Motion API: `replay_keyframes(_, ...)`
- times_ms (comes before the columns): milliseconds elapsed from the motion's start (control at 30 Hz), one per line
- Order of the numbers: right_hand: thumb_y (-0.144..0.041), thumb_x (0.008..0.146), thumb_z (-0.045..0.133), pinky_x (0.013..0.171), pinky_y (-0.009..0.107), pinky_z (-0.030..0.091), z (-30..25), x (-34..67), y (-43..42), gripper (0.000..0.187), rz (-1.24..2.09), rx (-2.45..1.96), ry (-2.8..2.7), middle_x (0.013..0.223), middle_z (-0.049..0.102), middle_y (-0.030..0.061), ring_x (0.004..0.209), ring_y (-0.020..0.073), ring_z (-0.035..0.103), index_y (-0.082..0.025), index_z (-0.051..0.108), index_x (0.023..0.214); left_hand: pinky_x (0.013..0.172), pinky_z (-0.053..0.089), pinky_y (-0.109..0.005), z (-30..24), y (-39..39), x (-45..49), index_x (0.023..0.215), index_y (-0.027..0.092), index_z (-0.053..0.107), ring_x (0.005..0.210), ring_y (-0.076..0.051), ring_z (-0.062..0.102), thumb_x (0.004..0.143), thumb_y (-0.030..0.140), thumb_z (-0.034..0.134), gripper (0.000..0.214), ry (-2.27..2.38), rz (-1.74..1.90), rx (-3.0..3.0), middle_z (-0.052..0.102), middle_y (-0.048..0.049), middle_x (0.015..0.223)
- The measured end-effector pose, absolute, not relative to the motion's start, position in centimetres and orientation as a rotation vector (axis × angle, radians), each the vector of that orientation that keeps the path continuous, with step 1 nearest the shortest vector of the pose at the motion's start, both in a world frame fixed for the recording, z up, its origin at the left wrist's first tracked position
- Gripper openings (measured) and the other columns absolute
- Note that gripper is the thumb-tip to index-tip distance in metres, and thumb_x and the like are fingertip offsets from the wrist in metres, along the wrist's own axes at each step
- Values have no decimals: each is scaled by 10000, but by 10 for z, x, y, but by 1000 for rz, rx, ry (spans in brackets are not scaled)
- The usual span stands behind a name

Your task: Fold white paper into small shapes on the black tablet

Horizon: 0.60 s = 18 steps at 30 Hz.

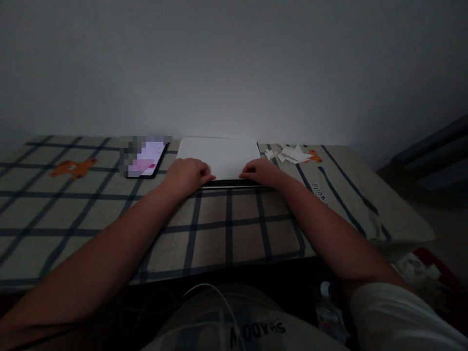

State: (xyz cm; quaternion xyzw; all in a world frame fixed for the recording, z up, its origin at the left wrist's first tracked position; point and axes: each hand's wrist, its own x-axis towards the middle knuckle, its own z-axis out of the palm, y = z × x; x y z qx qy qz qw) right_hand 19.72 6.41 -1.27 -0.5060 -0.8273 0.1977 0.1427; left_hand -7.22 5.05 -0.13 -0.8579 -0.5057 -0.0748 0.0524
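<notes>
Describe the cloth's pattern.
The cloth has dark crossing stripes and orange figures, seen in the head view.

White sheet (219, 152): paper, smooth, matt face. Dark strip (230, 184) along the near edge of the sheet: matt-looking; material not determinable. Tablecloth (212, 239): woven cloth, matt, slightly coarse. Phone (149, 157): smooth, glass-like screen. Scraps (295, 154): thin matt paper, creased. Wall (234, 68): matt, mostly smooth. Cable (224, 298): smooth, plastic-looking sheath. Bottle (329, 312): clear plastic, shiny. Sleeve (391, 312): soft matt cloth, wrinkled.
</notes>
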Motion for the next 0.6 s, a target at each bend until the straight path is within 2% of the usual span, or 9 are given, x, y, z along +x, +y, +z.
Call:
replay_keyframes(100,-317,900,711,701,281,442,-14,196,65,168,555,-1458,-2385,854,776,69,761,152,652,-173,782,851,902,451,-428,0,43,-66,1039,222,758,1042,-287,662,971,394,578,258,-1386,-291,-2606,757,-91,1071)
replay_keyframes(167,-314,896,711,710,286,443,-15,196,65,163,533,-1447,-2395,857,776,69,766,156,652,-177,780,842,956,445,-455,-2,38,-58,1143,233,744,1140,-294,633,995,273,518,273,-1177,-283,-2662,740,-93,1171)
replay_keyframes(233,-306,896,706,718,289,443,-16,197,66,159,520,-1426,-2410,860,776,71,769,157,652,-176,782,844,958,471,-418,-8,33,-49,1238,234,713,1172,-267,624,1005,217,477,333,-944,-169,-2786,723,-86,1241)
replay_keyframes(333,-291,898,698,718,285,444,-18,198,68,157,527,-1397,-2412,861,775,74,772,157,652,-166,787,865,1047,462,-361,-20,28,-35,1349,171,646,1241,-228,598,986,117,434,424,-819,-122,-2815,685,-111,1320)
replay_keyframes(433,-283,902,688,719,283,443,-19,198,70,166,532,-1389,-2410,864,776,77,776,156,655,-157,793,882,1071,461,-373,-26,25,-28,1384,131,610,1253,-243,594,968,104,441,450,-801,-70,-2806,661,-138,1355)
replay_keyframes(600,-321,905,691,718,287,435,-17,198,70,189,553,-1398,-2425,847,770,65,751,148,636,-167,799,891,1012,487,-406,-25,23,-28,1398,183,601,1194,-254,622,1016,173,398,432,-897,-68,-2819,668,-126,1336)
